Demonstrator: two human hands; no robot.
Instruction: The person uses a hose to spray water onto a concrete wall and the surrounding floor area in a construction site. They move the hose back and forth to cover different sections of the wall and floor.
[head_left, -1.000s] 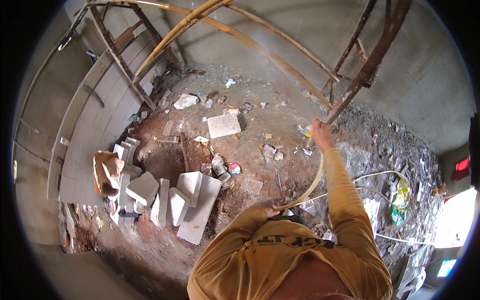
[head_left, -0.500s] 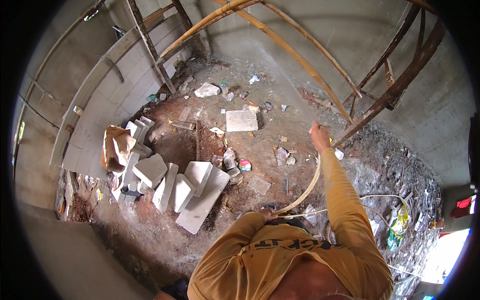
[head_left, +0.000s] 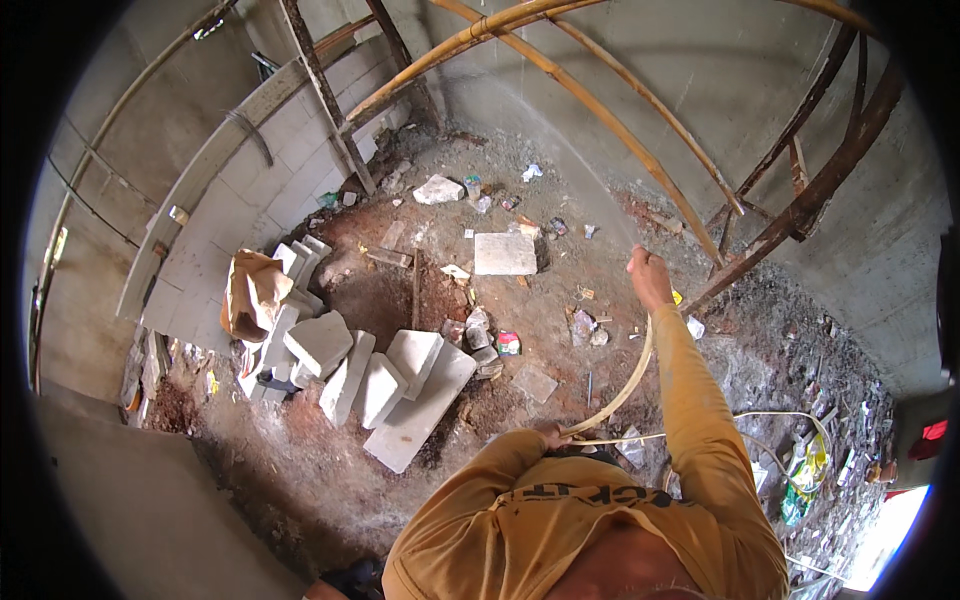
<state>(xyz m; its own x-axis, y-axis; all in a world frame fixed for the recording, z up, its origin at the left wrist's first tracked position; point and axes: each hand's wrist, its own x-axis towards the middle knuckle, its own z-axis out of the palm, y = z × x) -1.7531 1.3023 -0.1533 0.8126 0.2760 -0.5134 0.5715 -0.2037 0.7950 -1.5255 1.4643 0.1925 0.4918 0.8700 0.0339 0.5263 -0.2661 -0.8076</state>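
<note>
My right hand (head_left: 650,277) is stretched out ahead, its fingers closed round the end of a pale yellow hose (head_left: 632,374). From the fist a thin spray of water (head_left: 578,160) arcs forward and left toward the far wall (head_left: 690,60). Close to my body, my left hand (head_left: 552,436) is wrapped round the same hose lower down; the sleeve partly hides its fingers. Between the two hands the hose bends in a curve. Another length of it runs off to the right across the littered ground.
White blocks (head_left: 322,342) lie heaped at the left, with a torn paper sack (head_left: 254,292) on them. A single block (head_left: 505,254) rests on the dirt ahead. Bamboo poles (head_left: 610,108) and a dark timber (head_left: 805,212) slant across the far side. Plastic litter (head_left: 806,470) lies at right.
The view has shifted a little, so the room appears further right and lower. My hands keep their hold on the hose. The water stream looks thinner and more curved.
</note>
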